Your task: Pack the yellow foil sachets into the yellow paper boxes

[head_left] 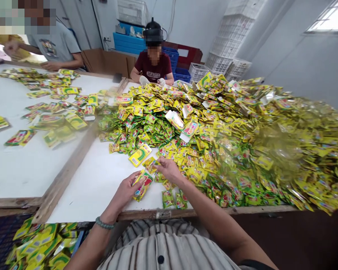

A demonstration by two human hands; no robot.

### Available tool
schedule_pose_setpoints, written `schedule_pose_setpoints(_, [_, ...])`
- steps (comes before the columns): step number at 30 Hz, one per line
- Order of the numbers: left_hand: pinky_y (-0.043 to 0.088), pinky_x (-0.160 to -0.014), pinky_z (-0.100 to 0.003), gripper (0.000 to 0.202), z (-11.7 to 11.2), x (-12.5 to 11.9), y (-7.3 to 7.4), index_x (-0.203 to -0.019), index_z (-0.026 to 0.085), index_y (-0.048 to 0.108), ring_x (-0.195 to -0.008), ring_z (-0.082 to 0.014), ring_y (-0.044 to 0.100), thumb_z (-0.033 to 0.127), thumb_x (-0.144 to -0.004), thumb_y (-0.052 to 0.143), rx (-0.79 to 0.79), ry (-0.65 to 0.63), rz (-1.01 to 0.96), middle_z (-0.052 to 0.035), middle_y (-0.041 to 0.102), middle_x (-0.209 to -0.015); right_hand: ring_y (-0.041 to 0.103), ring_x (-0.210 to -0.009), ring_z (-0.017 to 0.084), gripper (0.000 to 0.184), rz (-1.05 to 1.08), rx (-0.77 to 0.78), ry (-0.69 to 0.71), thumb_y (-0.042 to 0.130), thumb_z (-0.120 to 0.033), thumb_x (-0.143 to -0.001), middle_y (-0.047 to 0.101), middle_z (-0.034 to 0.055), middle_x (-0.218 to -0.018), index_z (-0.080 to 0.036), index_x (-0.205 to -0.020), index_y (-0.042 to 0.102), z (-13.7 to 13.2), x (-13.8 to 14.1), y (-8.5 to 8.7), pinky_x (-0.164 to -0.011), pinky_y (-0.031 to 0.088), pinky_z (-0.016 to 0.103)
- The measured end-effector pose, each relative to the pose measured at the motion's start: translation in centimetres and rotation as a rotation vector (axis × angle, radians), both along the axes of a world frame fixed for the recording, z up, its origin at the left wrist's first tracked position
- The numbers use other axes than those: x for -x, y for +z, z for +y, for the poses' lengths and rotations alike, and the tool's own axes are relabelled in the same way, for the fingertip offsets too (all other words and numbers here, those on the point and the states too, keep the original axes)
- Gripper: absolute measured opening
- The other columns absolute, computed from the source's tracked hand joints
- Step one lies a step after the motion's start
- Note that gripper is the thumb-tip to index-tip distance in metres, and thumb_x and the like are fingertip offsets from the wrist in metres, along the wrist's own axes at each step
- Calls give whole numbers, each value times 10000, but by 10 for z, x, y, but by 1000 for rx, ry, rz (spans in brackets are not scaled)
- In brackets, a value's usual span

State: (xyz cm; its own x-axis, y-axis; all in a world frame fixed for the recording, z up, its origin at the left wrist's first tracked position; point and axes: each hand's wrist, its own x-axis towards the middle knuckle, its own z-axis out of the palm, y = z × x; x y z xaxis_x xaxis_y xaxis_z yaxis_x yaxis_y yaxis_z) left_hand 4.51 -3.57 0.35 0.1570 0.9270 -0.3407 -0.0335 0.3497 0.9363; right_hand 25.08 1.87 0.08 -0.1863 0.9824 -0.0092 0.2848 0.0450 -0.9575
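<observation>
At the lower centre of the frame, our left grip [129, 186] is closed on a printed packet [145, 184], thumb across its face, which seems to steady it turned towards us. Our right grip [169, 169], just above and to the right, pinches a small yellow sachet [150, 164], fingertips nearly together, likely because the sachet is thin. A yellow carton [140, 154] lies just beyond on the counter [80, 180]. The heap of sachets [228, 131] fills the right of the frame, probably for easy reach.

Left hand [127, 188] gripping pack [144, 187]; right hand [169, 170], sachet [150, 164].
</observation>
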Motion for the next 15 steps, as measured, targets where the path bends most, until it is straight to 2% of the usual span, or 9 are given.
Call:
schedule_pose_setpoints(3, [541,-817,-333,734,-3,-2,-1,-1207,164,570,-907,-229,693,485,-593,813,66,43,-128,-88,711,-1142,468,-571,104,255,118,92,67,677,-410,-733,561,-19,-647,-167,-732,601,-5,-1,0,-549,361,221])
schedule_pose_setpoints(6, [541,-819,-318,701,-6,-1,-3,-1202,159,576,-897,-214,696,449,-612,820,71,23,-185,-84,717,-1128,427,-545,88,328,112,160,144,714,-459,-688,540,-25,-622,-151,-724,609,-9,-8,8,-520,324,213])
schedule_pose_setpoints(8, [541,-816,-314,677,-8,-2,-4,-1193,155,585,-893,-212,698,442,-625,816,67,2,-200,-84,722,-1117,363,-513,72,350,37,182,229,717,-473,-681,470,-47,-562,-144,-672,598,-11,-12,14,-493,278,207])
schedule_pose_setpoints(11, [541,-818,-318,684,-8,-7,-3,-1186,148,589,-899,-220,700,452,-617,818,87,-21,-209,-92,720,-1120,276,-500,60,366,-125,135,299,707,-465,-696,349,-74,-504,-142,-592,570,-10,-13,19,-477,212,206])
schedule_pose_setpoints(13, [537,-828,-318,700,-8,-9,-2,-1179,143,590,-916,-225,697,460,-600,824,88,-29,-196,-99,714,-1133,285,-506,62,343,-232,73,306,713,-435,-705,351,-73,-497,-138,-585,589,-8,-11,21,-482,211,208])
schedule_pose_setpoints(15, [536,-834,-316,709,-8,-10,1,-1169,144,593,-927,-227,696,469,-586,829,81,-18,-169,-101,713,-1137,345,-515,71,300,-313,25,303,700,-410,-734,421,-61,-512,-138,-626,632,-7,-10,23,-497,248,208])
